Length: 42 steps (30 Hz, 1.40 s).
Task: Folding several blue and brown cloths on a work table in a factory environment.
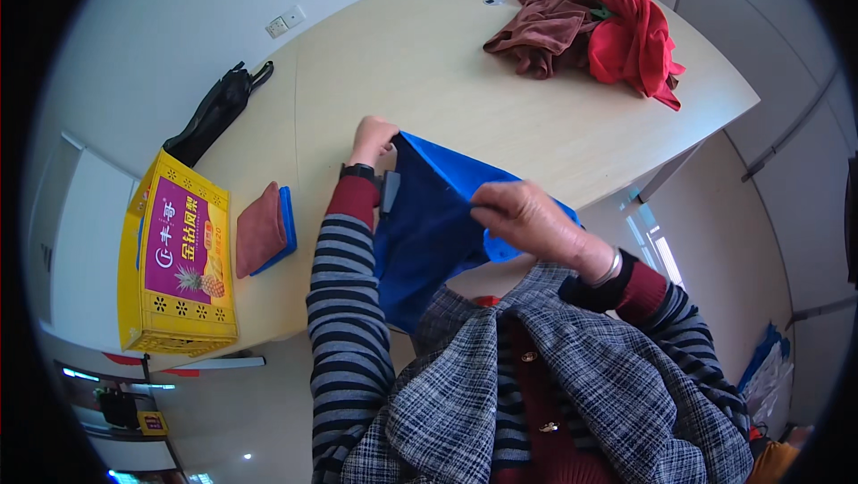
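Note:
A blue cloth (418, 229) hangs between my two hands over the near edge of the table, partly in front of my body. My left hand (374, 138) is closed on its far left corner, above the tabletop. Further right, my right hand (536, 220) pinches the cloth's upper edge, with the fingers curled together. The cloth's top edge runs slanting from my left hand down past my right hand. Its lower part droops in loose folds beside my left forearm.
A folded brown cloth (262, 232) lies on a folded blue cloth (289, 229) at the left, beside a yellow carton (134, 260) with a purple panel. Behind it rests a black bag-like item (219, 113). Crumpled brown (547, 30) and red cloths (630, 42) lie at the far right.

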Each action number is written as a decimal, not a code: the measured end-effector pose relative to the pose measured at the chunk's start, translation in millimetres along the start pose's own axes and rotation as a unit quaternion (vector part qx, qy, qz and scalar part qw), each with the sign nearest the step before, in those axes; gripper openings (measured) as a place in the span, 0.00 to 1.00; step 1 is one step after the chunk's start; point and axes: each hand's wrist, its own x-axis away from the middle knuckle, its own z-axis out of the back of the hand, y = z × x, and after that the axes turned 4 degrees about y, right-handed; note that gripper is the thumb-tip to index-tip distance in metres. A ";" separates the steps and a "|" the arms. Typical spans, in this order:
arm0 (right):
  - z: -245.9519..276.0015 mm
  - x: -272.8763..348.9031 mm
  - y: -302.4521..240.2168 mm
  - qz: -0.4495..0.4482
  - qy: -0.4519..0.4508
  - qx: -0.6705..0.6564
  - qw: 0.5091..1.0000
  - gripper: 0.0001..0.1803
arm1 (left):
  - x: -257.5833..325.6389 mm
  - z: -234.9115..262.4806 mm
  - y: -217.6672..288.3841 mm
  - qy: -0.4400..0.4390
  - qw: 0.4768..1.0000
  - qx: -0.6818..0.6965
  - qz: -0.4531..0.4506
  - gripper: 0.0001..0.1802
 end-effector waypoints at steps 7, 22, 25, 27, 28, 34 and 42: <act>103.6 -15.2 -53.9 0.103 0.061 0.139 0.983 0.06 | 74.8 139.4 107.3 0.092 0.986 0.068 -0.120 0.11; 146.1 -61.7 -129.7 0.175 0.091 0.289 0.937 0.11 | 153.2 274.2 145.5 0.183 0.976 0.044 -0.109 0.05; 137.3 -64.9 -117.4 0.180 0.067 0.223 0.956 0.11 | 145.5 284.7 142.1 0.176 0.978 0.072 -0.087 0.04; 126.1 -69.0 -100.4 0.247 0.044 0.083 0.964 0.12 | 148.0 303.2 135.4 0.178 0.974 0.103 -0.096 0.04; 121.5 -67.4 -98.5 0.246 0.042 0.077 0.965 0.12 | 149.0 308.6 132.7 0.181 0.972 0.117 -0.099 0.04; 86.2 -44.7 -106.5 0.148 0.035 0.002 0.988 0.13 | 139.6 306.3 147.6 0.180 0.968 0.136 -0.106 0.04; 119.2 -64.8 -67.5 0.061 0.164 0.045 0.984 0.11 | 115.2 287.4 150.0 0.120 0.964 0.195 -0.132 0.05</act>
